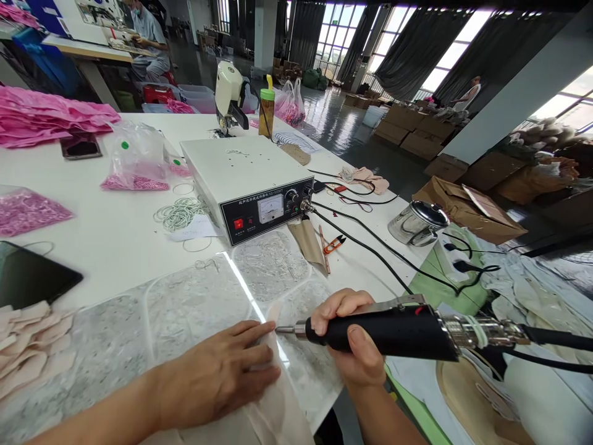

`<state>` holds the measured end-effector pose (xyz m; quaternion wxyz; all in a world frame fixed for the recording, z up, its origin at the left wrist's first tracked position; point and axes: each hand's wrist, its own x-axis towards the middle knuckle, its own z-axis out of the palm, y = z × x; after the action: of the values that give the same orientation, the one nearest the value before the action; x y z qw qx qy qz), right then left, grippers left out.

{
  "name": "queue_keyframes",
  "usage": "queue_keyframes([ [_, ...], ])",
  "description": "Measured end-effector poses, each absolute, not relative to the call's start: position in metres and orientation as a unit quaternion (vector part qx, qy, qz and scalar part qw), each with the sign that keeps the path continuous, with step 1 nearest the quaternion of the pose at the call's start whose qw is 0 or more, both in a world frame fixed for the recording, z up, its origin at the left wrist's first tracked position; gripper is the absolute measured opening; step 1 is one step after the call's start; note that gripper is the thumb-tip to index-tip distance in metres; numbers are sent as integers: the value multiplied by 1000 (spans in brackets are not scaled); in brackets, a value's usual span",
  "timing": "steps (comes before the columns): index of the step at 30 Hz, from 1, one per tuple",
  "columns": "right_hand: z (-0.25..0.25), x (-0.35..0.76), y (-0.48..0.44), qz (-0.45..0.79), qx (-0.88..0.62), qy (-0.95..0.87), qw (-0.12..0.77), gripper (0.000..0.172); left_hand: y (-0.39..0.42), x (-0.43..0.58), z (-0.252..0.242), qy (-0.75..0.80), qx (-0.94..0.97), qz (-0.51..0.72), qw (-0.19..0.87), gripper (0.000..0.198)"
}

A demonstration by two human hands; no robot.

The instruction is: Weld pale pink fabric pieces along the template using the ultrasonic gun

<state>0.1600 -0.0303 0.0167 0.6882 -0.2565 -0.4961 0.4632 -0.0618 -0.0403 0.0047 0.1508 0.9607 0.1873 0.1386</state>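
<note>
My right hand (350, 334) is wrapped round a black ultrasonic welding gun (393, 330), which lies nearly level with its metal tip pointing left. The tip meets the edge of a pale beige strip of fabric (278, 398), close to the fingertips of my left hand (227, 371). That hand rests on the fabric with its fingers stretched out, pressing it down. Under both lies a grey marbled mat (194, 315). A cable runs off the gun's rear at the right. Beyond my hands stands the white welding generator (250, 179), its black front panel showing a meter and a lit red switch.
Cut beige fabric pieces (32, 349) and a dark tablet (34, 275) lie at left. Nearby are elastic loops (183, 214) and a bag of pink bands (136, 157). Orange snips (334, 244), black cables and a lidded steel mug (417, 222) are at right. A person (148, 40) sits far back.
</note>
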Motion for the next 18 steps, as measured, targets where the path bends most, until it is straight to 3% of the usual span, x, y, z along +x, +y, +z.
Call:
queue_keyframes([
  [5,17,160,-29,456,-265,-477,703,16,-41,-62,6,196,958,141,157,25],
  [10,11,179,-23,395,-323,-354,784,17,-48,-71,13,207,936,207,196,30],
  [13,4,195,-19,383,-349,-303,799,16,-62,-79,13,308,896,257,192,29],
  [18,-9,220,-39,415,-415,-286,758,22,-94,-88,6,460,856,180,151,20],
])
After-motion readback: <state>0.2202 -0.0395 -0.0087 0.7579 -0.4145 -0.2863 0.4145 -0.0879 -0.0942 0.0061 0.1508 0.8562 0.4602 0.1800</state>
